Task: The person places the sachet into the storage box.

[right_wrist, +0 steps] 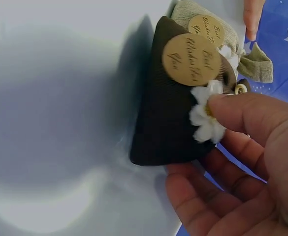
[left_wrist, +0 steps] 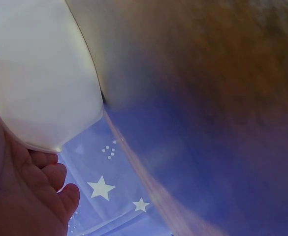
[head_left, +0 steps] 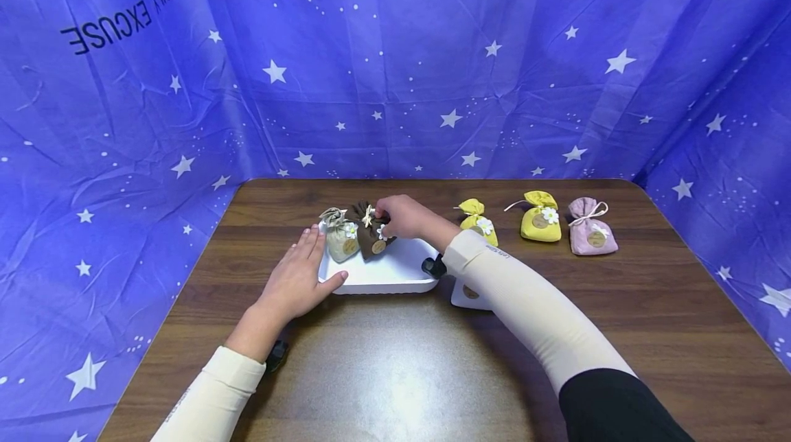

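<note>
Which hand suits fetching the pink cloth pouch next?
Probably the right hand, after releasing the brown cloth pouch: it's nearer the pink pouch, while the left hand touches the white rectangular tray.

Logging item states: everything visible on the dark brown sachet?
The dark brown sachet looks like ribbed cloth, its gathered neck bound with a cream tie. A round tan label reading "Best Wishes For You" and a white flower sit on its front. It tilts in the white tray beside the beige sachet, gripped by the right hand; base contact is unclear.
</note>
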Tool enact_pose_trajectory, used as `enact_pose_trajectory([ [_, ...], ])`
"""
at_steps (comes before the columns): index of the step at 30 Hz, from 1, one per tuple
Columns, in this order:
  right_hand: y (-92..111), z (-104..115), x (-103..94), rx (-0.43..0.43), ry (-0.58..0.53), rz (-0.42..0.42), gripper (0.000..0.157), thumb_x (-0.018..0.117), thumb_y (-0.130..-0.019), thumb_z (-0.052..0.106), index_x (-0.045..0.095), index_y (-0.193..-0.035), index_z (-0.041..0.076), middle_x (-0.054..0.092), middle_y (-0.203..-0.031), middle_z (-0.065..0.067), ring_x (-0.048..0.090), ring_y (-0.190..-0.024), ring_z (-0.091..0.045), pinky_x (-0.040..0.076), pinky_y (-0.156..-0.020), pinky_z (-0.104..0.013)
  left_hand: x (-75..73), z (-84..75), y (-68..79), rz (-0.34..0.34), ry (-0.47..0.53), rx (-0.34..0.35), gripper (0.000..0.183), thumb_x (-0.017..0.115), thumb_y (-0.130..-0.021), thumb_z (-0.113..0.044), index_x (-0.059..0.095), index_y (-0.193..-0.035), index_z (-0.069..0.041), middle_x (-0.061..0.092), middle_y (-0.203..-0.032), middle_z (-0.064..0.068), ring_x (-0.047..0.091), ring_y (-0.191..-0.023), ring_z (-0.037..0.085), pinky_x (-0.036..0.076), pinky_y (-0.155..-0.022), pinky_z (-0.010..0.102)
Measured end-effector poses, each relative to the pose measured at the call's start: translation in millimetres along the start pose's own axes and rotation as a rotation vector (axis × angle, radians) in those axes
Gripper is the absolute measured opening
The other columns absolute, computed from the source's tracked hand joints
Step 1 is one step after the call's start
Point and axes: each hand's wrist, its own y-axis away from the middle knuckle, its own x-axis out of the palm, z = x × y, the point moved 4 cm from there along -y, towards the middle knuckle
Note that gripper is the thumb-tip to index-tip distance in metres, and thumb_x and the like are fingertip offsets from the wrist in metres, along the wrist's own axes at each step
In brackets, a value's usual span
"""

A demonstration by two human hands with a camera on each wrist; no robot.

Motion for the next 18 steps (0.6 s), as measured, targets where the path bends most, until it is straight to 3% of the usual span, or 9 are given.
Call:
enact_pose_trajectory([
  [9,1.4,0.1,-0.6,-0.019,0.002,-0.003,0.020,0.076,-0.082,0.007,0.068,-0.100,0.005,0.068,-0.094,-0.005,0.060,-0.087,-0.019,0.050,-0.079,-0.030,0.3,0.3,-0.1,-0.007,0.007,-0.001,0.096,0.050,-0.095,-0.061,0.024,-0.152,0.011,0.015,-0.161,0.026,0.014,-0.149,0.040,0.020,-0.118,0.053],
  [18,10.9,-7.1,-16.3,-0.011,-0.084,-0.018,0.026,0.074,-0.085,0.012,0.068,-0.109,0.004,0.069,-0.105,-0.008,0.062,-0.099,-0.021,0.050,-0.090,-0.032,-0.1,0.0,-0.5,-0.024,0.014,0.005,0.095,0.049,-0.095,-0.061,0.025,-0.151,0.012,0.017,-0.160,0.027,0.016,-0.148,0.040,0.022,-0.117,0.054],
])
